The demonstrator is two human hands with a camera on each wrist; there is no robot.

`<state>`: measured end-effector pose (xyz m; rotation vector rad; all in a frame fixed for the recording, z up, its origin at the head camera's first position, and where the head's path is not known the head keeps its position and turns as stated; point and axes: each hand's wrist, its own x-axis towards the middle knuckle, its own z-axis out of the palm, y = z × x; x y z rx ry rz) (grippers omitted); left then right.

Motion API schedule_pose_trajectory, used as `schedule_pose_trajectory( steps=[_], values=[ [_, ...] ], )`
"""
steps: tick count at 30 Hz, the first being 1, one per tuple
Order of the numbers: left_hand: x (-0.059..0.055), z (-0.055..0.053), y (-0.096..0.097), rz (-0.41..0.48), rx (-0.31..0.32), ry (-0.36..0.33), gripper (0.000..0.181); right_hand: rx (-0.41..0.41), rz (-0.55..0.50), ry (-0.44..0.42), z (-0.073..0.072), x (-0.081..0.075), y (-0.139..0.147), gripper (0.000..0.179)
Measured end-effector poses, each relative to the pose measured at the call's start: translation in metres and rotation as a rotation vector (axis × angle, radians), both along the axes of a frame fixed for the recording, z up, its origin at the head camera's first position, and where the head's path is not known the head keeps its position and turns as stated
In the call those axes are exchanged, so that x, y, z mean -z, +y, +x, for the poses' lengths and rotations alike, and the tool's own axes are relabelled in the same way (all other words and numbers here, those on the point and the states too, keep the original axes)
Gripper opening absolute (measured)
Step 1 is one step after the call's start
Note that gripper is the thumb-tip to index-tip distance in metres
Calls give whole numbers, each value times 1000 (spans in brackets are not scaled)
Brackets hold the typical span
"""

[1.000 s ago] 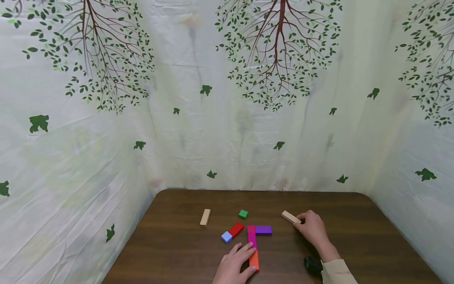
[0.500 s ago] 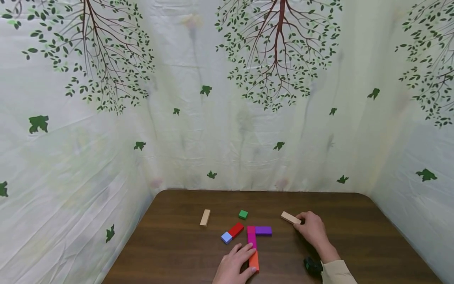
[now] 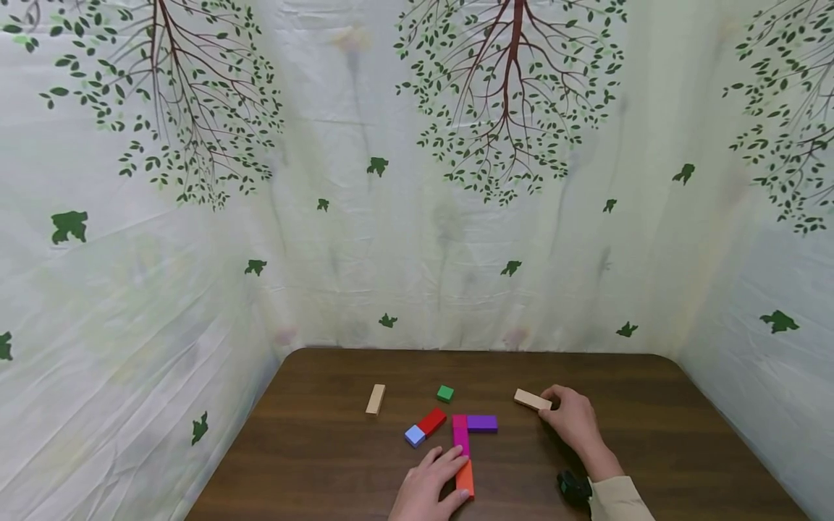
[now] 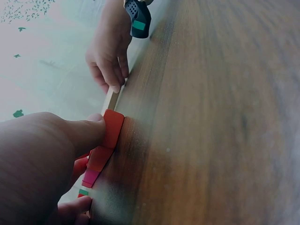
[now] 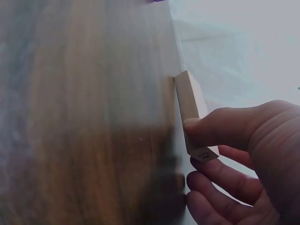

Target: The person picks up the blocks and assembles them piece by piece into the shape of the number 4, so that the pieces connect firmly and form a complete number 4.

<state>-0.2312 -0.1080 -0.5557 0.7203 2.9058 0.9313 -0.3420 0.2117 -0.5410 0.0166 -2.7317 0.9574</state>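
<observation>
My left hand (image 3: 426,485) rests over a line of blocks. Its thumb touches the near end of the orange block (image 3: 465,481), and its fingers lie fairly straight by the magenta block (image 3: 461,438) beyond. A purple block (image 3: 482,424) extends rightward from the far end of that line. To the right, my right hand (image 3: 575,421) pinches one end of a plain wooden block (image 3: 531,399) between thumb and fingers. In the right wrist view the thumb presses the long side of this block, whose end face bears a small dark marking.
Left of the line, a red block (image 3: 432,421) and a light blue block (image 3: 415,435) lie end to end. A green block (image 3: 445,394) and another wooden block (image 3: 375,399) are farther back on the brown table (image 3: 313,463). A leaf-printed curtain (image 3: 443,239) hangs behind.
The wooden block in my right hand has turned slightly, lying nearer to crosswise. My left hand and the coloured blocks keep their places.
</observation>
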Motion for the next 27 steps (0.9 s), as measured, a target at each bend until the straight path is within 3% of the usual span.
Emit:
schedule_pose_trajectory(
  steps=[15, 27],
  values=[
    [-4, -2, 1, 12, -6, -74, 54, -45, -60, 32, 0, -7, -1, 24],
    [-5, 0, 2, 15, -12, -87, 54, -29, -159, -1, -1, -8, -7, 25]
  ],
)
